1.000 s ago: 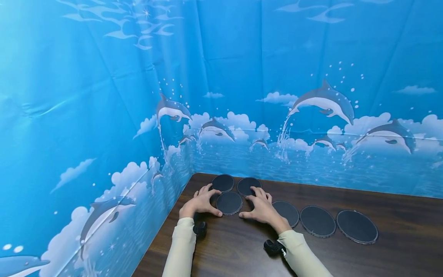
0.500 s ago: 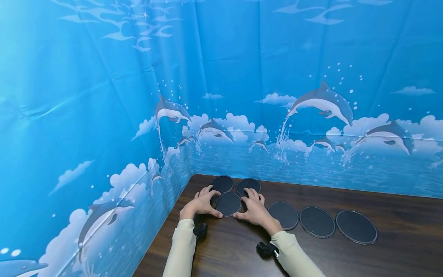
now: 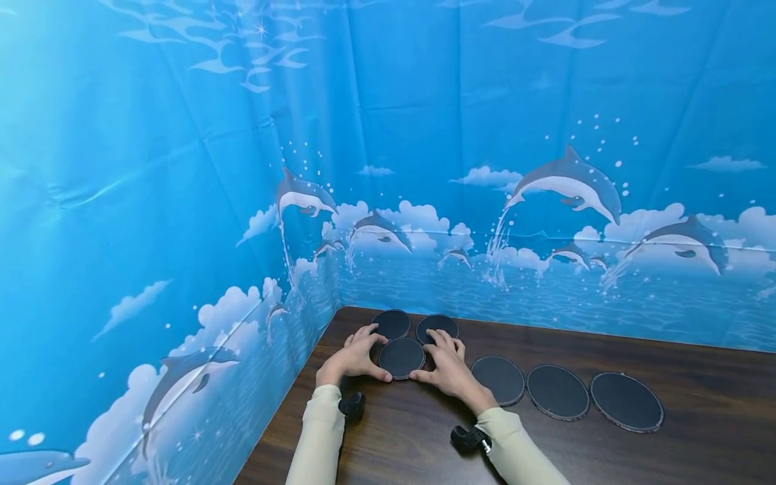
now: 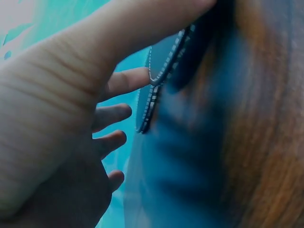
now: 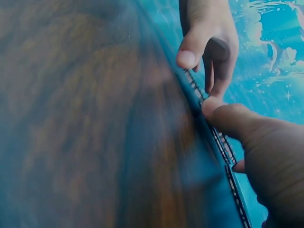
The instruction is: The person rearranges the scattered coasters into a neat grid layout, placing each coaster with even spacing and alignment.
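A round black coaster (image 3: pixel 401 358) with a light stitched edge lies on the wooden table between my two hands. My left hand (image 3: pixel 356 357) holds its left side, index finger and thumb spread around the rim. On the opposite side my right hand (image 3: pixel 448 369) curves round the rim, with the thumb at the near edge. In the left wrist view the left index fingertip meets the stitched rim of the coaster (image 4: pixel 161 54). Just behind lie two similar coasters, one at back left (image 3: pixel 391 325) and one at back right (image 3: pixel 439 324), partly covered by right-hand fingers.
Three more black coasters form a row to the right: a near one (image 3: pixel 498 381), a middle one (image 3: pixel 558 392) and an outer one (image 3: pixel 627 401). A blue dolphin-print curtain (image 3: pixel 424 135) borders the table (image 3: pixel 412 438) at the back and left.
My right hand has moved left to the front coaster's right rim, then stayed there. The left hand keeps its place, and the coasters lie essentially where they were.
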Tool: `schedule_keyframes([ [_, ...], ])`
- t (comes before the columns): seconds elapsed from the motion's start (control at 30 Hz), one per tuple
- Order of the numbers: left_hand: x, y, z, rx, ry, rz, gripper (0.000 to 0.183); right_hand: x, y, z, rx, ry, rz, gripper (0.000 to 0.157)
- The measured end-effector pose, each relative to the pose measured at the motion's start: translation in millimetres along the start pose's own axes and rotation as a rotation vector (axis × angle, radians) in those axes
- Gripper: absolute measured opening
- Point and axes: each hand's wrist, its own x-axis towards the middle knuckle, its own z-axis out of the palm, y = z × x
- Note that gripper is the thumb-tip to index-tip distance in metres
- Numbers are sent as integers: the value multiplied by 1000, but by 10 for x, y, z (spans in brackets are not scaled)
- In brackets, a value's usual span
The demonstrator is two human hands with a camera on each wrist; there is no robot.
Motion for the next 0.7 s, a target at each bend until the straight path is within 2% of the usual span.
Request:
schedule_keyframes([
  [0.27,24,101,-36,-33,40,58,84,-67,55,-132,52,39,-7,61],
  [0.47,91,278,53,-29,14,101,84,-256,167,-284,79,73,-23,66],
  [0.7,183,496,127,-38,19,171,82,-447,271,-546,107,96,-39,64],
])
